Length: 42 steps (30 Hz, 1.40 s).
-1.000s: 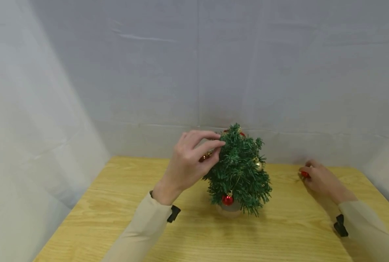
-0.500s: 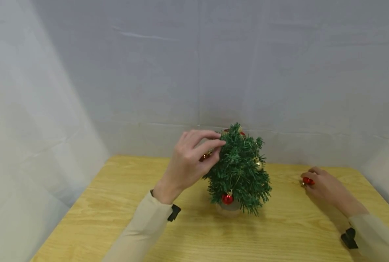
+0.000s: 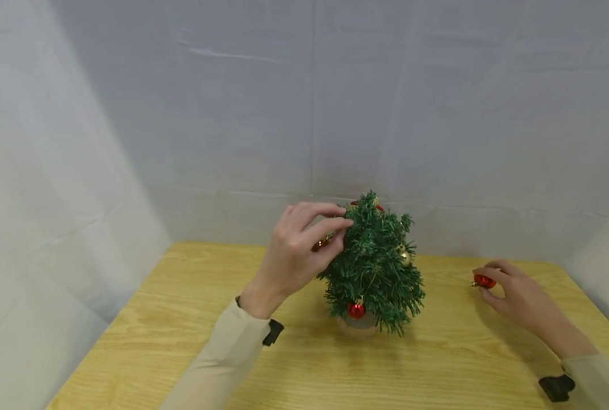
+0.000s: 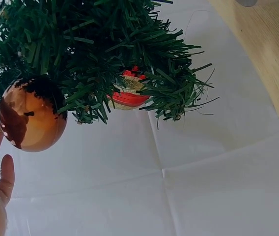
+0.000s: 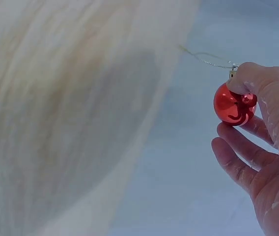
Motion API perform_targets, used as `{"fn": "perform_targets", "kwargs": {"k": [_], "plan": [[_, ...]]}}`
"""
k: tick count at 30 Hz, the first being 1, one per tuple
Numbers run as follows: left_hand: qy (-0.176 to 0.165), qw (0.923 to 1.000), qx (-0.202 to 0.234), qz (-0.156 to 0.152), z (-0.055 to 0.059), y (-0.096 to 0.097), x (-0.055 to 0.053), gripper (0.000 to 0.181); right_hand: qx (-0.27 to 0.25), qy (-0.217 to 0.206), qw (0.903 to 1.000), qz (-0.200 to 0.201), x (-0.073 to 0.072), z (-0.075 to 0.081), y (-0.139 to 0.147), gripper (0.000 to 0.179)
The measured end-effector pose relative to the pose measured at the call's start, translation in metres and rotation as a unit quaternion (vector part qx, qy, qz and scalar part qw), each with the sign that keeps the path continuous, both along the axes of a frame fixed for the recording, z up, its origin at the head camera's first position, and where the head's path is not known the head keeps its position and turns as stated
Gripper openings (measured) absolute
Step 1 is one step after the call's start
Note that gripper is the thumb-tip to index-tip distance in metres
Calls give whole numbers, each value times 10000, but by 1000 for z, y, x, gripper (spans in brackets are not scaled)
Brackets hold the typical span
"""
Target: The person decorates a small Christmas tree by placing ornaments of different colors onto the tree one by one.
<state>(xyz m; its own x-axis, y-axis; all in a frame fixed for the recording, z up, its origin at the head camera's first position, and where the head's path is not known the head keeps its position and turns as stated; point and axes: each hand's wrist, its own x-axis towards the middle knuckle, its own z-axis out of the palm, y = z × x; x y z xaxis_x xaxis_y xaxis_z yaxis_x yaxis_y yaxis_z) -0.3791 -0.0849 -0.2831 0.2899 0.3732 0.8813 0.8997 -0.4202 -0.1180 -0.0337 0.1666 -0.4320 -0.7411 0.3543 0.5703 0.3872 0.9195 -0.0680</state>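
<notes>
A small green Christmas tree [image 3: 373, 267] stands on the table. My left hand [image 3: 296, 245] holds its upper left side, curled fingertips among the branches. A shiny copper-gold bauble [image 4: 34, 115] hangs beside that hand, partly hidden by the fingers in the head view. To the right of the tree, my right hand [image 3: 519, 296] pinches a loose red bauble [image 5: 234, 104] between thumb and fingers, just above the table. A gold thread loop [image 5: 208, 60] trails from the bauble's cap.
A red bauble [image 3: 356, 310] hangs low at the tree's front, and a gold bauble [image 3: 404, 258] on its right. A red and gold ornament [image 4: 129, 93] hangs behind. The wooden table [image 3: 181, 336] meets white sheeting [image 3: 263, 131] at the back.
My right hand has drawn back toward me and slightly right, turning the red bauble so more of it shows. My left hand and the tree have kept their place.
</notes>
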Motion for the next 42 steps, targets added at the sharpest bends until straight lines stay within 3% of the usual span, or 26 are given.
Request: {"fn": "perform_targets", "kwargs": {"k": [7, 9, 13, 22, 42], "plan": [[-11, 10000, 32, -18, -1, -1, 0, 15, 365, 588, 9970, 351, -2, 12, -14, 28], [-5, 10000, 43, -14, -1, -1, 0, 15, 411, 691, 9959, 418, -3, 16, -18, 35], [2, 10000, 49, -12, -1, 0, 0, 15, 472, 817, 9944, 466, -5, 23, -26, 66], [-15, 10000, 72, -32, -2, 0, 0, 15, 603, 1017, 9917, 500, -9, 38, -42, 71], [-42, 10000, 57, -39, -1, 0, 0, 15, 795, 1286, 9871, 519, -11, 61, -77, 61]]}}
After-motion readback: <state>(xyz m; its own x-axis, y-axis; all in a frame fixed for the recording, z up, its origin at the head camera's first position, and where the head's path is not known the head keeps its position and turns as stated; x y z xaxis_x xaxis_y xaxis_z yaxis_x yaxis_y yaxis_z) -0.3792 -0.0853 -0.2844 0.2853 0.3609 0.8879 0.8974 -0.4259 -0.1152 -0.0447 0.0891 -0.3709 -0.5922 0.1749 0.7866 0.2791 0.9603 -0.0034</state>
